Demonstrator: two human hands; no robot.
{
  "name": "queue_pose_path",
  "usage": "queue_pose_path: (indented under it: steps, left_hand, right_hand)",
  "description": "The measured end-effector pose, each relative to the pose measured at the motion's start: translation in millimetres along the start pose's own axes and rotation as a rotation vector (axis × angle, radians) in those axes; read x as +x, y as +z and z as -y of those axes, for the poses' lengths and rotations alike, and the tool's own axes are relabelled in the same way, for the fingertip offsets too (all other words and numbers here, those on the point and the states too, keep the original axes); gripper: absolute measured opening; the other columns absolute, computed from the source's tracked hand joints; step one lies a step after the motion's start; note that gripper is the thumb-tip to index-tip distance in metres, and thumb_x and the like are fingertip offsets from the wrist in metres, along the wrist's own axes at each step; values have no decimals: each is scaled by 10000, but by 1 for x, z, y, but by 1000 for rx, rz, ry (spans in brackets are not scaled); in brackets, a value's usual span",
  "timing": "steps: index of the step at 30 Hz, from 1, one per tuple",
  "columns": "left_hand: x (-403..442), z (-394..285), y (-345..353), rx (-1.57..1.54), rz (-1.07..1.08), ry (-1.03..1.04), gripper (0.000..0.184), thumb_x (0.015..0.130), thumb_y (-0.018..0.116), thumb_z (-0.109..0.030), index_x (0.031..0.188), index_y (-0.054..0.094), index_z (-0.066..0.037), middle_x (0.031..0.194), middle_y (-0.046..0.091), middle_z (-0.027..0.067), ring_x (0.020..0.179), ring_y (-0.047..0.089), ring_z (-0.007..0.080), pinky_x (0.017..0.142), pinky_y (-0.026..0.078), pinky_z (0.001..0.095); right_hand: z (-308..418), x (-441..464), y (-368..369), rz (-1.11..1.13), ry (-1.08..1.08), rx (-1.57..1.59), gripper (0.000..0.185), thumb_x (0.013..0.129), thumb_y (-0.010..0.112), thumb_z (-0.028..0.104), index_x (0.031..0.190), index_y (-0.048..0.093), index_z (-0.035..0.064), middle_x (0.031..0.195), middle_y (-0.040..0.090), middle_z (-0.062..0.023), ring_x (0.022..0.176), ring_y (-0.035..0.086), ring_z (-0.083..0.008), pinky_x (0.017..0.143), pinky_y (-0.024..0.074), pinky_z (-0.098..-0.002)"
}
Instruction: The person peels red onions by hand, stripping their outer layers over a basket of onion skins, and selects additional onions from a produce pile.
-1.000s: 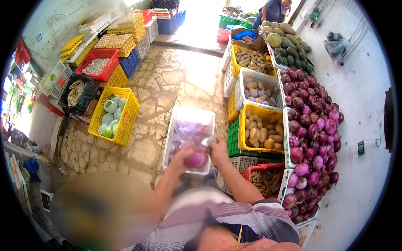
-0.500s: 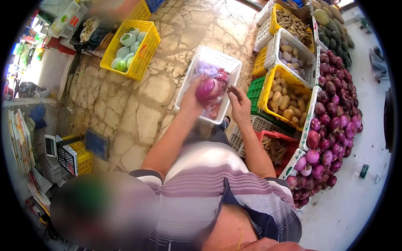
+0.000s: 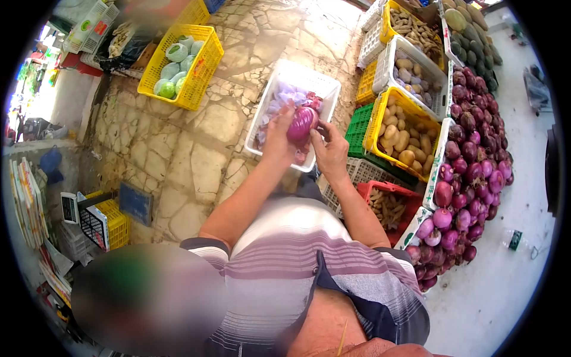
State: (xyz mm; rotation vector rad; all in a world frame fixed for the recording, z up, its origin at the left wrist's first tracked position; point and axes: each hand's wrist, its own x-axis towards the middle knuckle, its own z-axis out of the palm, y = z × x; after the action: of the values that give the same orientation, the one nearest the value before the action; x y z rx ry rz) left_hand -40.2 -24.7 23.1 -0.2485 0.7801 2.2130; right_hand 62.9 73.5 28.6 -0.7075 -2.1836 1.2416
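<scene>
A large purple-red onion [image 3: 302, 124] is held over a white plastic basket [image 3: 326, 88]. My left hand [image 3: 278, 135] wraps round the onion's left side. At the onion's right side is my right hand [image 3: 331, 146], its thumb and fingertips pinched together close to the skin; whatever they grip is too small to make out. Pale purple wrappings [image 3: 289, 95] and dark red peelings [image 3: 314, 101] lie in the basket beneath the hands.
Many onions [image 3: 470, 172] are heaped at the right. Beside them stand a yellow crate of potatoes [image 3: 399, 134] and a red crate of roots [image 3: 385, 205]. A yellow crate [image 3: 205, 74] with wrapped round produce is at the upper left; a blue panel [image 3: 135, 203] is lower left.
Since half a second ago my right hand has closed in on the onion, its fingers now pinched. A second ago it held something whitish. The view has tilted further down.
</scene>
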Motion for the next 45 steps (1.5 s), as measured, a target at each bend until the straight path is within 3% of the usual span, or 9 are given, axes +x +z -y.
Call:
queue_pose_path:
  steps: [16, 19, 22, 23, 24, 27, 29, 42, 45]
  left_hand:
    - [4, 11, -3, 21, -151, -8, 503, 958, 719, -195, 1374, 465, -74, 1167, 654, 142, 832, 724, 255, 527, 606, 385]
    - [-3, 6, 2, 68, -97, 7, 530, 964, 717, -221, 1399, 461, -62, 1179, 651, 130, 907, 712, 248, 624, 615, 390]
    - [7, 18, -14, 74, -101, 50, 527, 959, 727, -220, 1391, 483, -42, 1280, 602, 117, 1128, 638, 238, 881, 571, 380]
    - [14, 24, -26, 114, -96, 46, 531, 952, 736, -206, 1378, 473, -31, 1311, 580, 124, 1125, 636, 234, 876, 573, 382]
    - [13, 29, -21, 112, -174, 98, 401, 1002, 671, -211, 1359, 522, -106, 1192, 640, 73, 960, 691, 199, 674, 606, 353]
    - [15, 34, -26, 120, -225, 90, 394, 990, 693, -232, 1300, 479, -117, 1210, 619, 85, 988, 685, 227, 631, 604, 391]
    - [2, 22, -11, 84, -209, 29, 500, 934, 752, -149, 1300, 423, -59, 1264, 553, 122, 1156, 605, 256, 921, 569, 421]
    - [4, 18, -16, 122, -126, -86, 466, 954, 732, -201, 1263, 403, -84, 1168, 603, 140, 980, 683, 304, 791, 613, 454]
    - [13, 28, -28, 145, -123, -62, 443, 989, 673, -310, 1330, 450, -137, 1192, 639, 141, 942, 723, 332, 635, 653, 484]
  right_hand:
    - [-14, -2, 3, -38, -9, -135, 256, 936, 679, 170, 1112, 693, -15, 863, 736, -210, 755, 737, -335, 702, 577, -413]
    - [-8, -3, 1, -14, 34, -86, 226, 933, 679, 149, 1100, 697, -4, 913, 737, -208, 789, 733, -353, 723, 578, -416]
    - [6, -3, 1, -56, -40, -79, 202, 925, 688, 107, 1092, 694, -7, 1002, 726, -210, 875, 723, -340, 781, 568, -406]
    - [4, -3, 3, -87, -77, -73, 193, 919, 698, 80, 1086, 693, -16, 1038, 717, -213, 915, 716, -316, 814, 558, -397]
    - [0, -3, 2, -107, -155, -127, 166, 906, 699, 71, 1048, 681, -12, 1047, 704, -211, 931, 699, -338, 823, 550, -413]
    - [1, -3, -1, -86, -154, -181, 112, 882, 695, 56, 966, 649, -2, 1021, 675, -200, 936, 660, -378, 826, 528, -444]
    - [0, -7, -1, -62, -84, -180, 102, 877, 693, 56, 941, 635, 1, 985, 660, -191, 913, 646, -385, 813, 517, -453]
    - [-20, 1, -14, -139, -29, -202, 91, 869, 687, 49, 938, 637, 17, 919, 649, -160, 823, 660, -328, 724, 529, -401]
    - [-19, 1, -14, -110, 28, -69, 177, 895, 693, 65, 1055, 647, 5, 992, 672, -150, 869, 682, -280, 756, 546, -373]
